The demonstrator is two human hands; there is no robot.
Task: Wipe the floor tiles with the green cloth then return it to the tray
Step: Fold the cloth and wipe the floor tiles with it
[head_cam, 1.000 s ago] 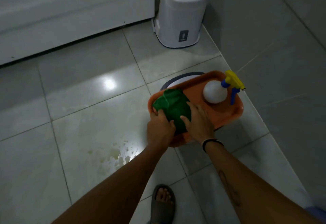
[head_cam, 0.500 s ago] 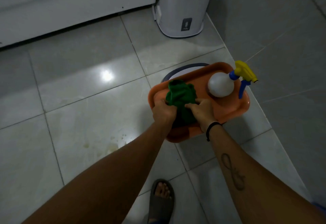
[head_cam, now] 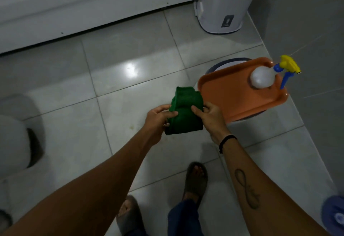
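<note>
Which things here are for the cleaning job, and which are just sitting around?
For the job: green cloth, held by left hand and right hand; floor tiles; orange tray.

Just there: spray bottle on the tray; white bin.

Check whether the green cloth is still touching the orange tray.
Apart. The head view shows the green cloth held up by the left hand and right hand, left of the orange tray, with floor tile visible between them.

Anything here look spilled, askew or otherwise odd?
Faint yellowish specks stain the grey floor tile beside the left hand. The orange plastic tray sits perched on a round dark-rimmed basin, overhanging it. Both hands hold the green cloth, right hand included.
</note>
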